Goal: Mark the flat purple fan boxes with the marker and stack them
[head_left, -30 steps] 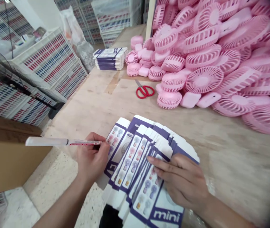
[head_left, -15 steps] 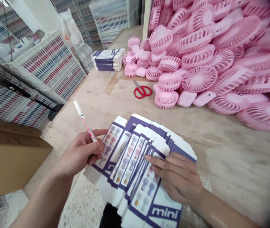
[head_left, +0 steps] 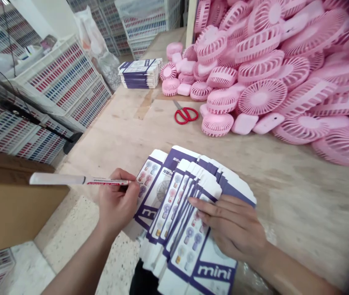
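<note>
My left hand [head_left: 117, 203] is closed round a white marker pen [head_left: 57, 179] with red lettering. The pen lies almost level, its tip end at the leftmost of a fan of flattened boxes [head_left: 189, 250]. These boxes are white and dark purple, printed with small pictures of fans, and one reads "mini". My right hand [head_left: 236, 229] holds the fan of boxes from the right, its fingers laid across the upper sheets. Its thumb is hard to make out. The fan overhangs the front edge of the wooden table [head_left: 300, 213].
Pink handheld fans [head_left: 260, 96] are heaped at the back right. Red-handled scissors [head_left: 186, 115] lie before them, near a stack of flattened boxes [head_left: 139, 73]. White crates [head_left: 66, 78] and a cardboard box [head_left: 11, 209] stand left of the table.
My left hand has shifted slightly up and right along the leftmost box. The pen has swung from steeply upright to nearly level. My right hand keeps its place on the boxes.
</note>
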`<state>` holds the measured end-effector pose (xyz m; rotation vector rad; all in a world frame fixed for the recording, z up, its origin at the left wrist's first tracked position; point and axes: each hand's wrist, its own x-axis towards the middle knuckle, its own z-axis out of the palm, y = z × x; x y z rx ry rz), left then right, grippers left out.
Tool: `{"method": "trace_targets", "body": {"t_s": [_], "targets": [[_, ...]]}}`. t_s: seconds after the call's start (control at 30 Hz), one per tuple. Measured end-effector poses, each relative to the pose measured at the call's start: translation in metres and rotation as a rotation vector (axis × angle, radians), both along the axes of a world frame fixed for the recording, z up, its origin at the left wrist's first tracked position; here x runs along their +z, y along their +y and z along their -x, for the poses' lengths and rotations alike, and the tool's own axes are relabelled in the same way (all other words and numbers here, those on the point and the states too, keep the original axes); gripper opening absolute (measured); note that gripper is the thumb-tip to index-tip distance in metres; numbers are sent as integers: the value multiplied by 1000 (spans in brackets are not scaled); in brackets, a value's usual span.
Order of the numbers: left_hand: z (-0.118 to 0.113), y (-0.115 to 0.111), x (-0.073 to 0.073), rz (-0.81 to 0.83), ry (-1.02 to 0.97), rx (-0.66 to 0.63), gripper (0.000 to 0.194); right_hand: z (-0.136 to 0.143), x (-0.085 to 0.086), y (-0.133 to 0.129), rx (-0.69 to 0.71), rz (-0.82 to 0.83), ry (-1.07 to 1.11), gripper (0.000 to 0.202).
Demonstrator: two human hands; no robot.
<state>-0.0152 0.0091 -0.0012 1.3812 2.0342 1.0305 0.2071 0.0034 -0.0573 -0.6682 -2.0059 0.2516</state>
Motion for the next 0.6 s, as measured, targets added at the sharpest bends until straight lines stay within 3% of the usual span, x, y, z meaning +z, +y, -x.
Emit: {"method": "trace_targets", "body": {"t_s": [0.17, 0.27, 0.33, 0.4, 0.53, 0.6], "targets": [[-4, -3, -3, 11, 153, -32, 4, -1, 0, 1, 12, 2, -9, 19], [-6, -3, -1, 30, 116, 7, 5, -1, 1, 1, 1, -1, -10, 19], [-3, 1, 3, 31, -17, 73, 4, -1, 1, 2, 0, 5, -5, 19], [4, 7, 10, 126, -220, 51, 10, 0, 1, 2, 6, 7, 12, 19], [20, 16, 29, 491, -561, -242, 48, 1, -2, 1, 8, 11, 28, 19], [19, 15, 39, 507, -631, -286, 55, 1, -3, 1, 9, 17, 34, 18]]}}
